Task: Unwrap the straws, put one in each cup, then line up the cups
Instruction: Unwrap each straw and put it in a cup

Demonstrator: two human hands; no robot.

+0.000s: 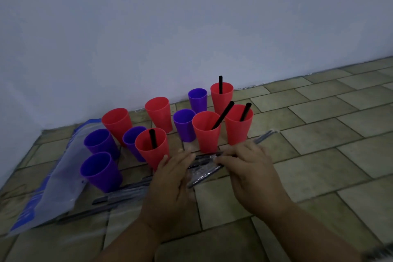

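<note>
Both hands meet low over the tiled floor (pixel 319 155), just in front of the cups; the right hand (pixel 248 174) has its grip curled closed on one end of a wrapped straw (pixel 205 165); the left hand (pixel 170 185) covers the other end, its grip hidden behind the knuckles, so I cannot tell; four red cups (pixel 207 134) hold black straws (pixel 223 115); the purple cups (pixel 102 170) hold none; more wrapped straws (pixel 119 195) lie beside a plastic bag (pixel 55 185).
</note>
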